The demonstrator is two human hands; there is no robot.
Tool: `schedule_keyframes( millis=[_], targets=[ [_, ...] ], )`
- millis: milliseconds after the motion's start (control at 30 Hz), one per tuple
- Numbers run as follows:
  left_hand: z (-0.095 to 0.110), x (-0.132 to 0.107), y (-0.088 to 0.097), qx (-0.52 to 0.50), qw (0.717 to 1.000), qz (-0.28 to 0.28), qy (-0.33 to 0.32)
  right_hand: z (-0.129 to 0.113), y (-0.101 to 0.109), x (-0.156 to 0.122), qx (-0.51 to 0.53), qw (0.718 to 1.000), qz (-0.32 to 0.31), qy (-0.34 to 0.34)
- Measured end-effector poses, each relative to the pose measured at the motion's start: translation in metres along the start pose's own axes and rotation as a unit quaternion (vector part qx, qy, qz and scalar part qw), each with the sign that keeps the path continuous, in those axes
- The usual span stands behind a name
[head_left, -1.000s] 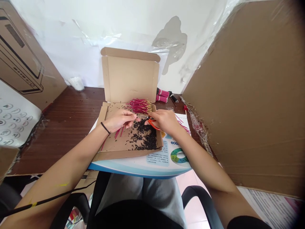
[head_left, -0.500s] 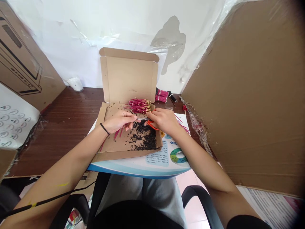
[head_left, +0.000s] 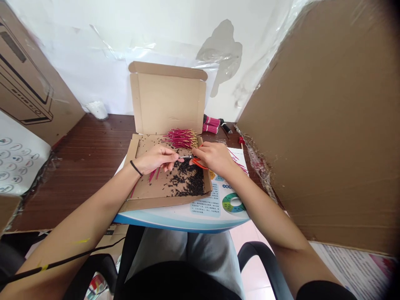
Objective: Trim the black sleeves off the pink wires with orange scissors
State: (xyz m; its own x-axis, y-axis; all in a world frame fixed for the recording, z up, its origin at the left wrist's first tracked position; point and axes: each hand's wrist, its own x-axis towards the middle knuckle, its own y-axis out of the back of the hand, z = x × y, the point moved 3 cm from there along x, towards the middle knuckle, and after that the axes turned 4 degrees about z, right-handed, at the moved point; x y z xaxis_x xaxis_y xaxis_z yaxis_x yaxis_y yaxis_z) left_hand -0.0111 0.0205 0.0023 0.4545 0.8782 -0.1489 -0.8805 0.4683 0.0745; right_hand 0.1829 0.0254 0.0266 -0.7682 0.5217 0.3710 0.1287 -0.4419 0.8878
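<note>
My left hand [head_left: 154, 159] pinches a thin wire [head_left: 185, 157] between its fingertips, above an opened cardboard box [head_left: 167, 104]. My right hand [head_left: 212, 158] grips orange-handled scissors [head_left: 199, 163], whose blades meet the wire's end close to my left fingers. Just beyond my hands, a bundle of magenta wires with gold tips [head_left: 183, 138] lies in the box. Below them is a heap of black clippings [head_left: 187, 182], with several loose magenta wires [head_left: 153, 176] beneath my left hand. My right fingers hide most of the scissors.
More magenta wire bundles [head_left: 211, 125] and a black object [head_left: 225, 127] sit behind the box on a dark wooden table [head_left: 87, 166]. A printed blue-and-white board [head_left: 215, 206] lies under the box. Large cardboard sheets [head_left: 318, 125] stand to the right.
The whole view has drifted slightly left and up. My hands stay nearly in place, and the scissors remain at the wire.
</note>
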Motion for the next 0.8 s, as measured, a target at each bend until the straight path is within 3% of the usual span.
schedule_keyframes(
  millis=[133, 267, 500, 600, 667, 733, 800],
  targets=[
    [0.000, 0.000, 0.000, -0.013, 1.000, 0.009, 0.014, 0.004, -0.002, 0.000, 0.012, 1.000, -0.001, -0.023],
    [-0.003, 0.002, 0.003, -0.036, 0.998, 0.045, 0.034, 0.010, 0.000, -0.001, 0.032, 0.996, 0.043, -0.069],
    [-0.006, 0.003, 0.005, -0.038, 0.997, 0.058, 0.029, 0.009, 0.005, -0.002, 0.050, 0.997, 0.037, -0.042],
    [-0.003, 0.001, 0.004, -0.054, 0.995, 0.074, 0.042, 0.008, 0.003, 0.000, 0.126, 0.981, 0.055, -0.136],
    [0.000, 0.000, 0.002, -0.069, 0.993, 0.084, 0.044, 0.006, 0.000, 0.001, 0.247, 0.933, 0.096, -0.245],
    [0.002, -0.001, -0.002, -0.082, 0.992, 0.084, 0.039, 0.001, -0.005, 0.002, 0.420, 0.839, 0.132, -0.321],
    [0.004, -0.002, -0.007, -0.091, 0.992, 0.077, 0.033, -0.007, -0.008, 0.005, 0.569, 0.735, 0.140, -0.341]
  ],
)
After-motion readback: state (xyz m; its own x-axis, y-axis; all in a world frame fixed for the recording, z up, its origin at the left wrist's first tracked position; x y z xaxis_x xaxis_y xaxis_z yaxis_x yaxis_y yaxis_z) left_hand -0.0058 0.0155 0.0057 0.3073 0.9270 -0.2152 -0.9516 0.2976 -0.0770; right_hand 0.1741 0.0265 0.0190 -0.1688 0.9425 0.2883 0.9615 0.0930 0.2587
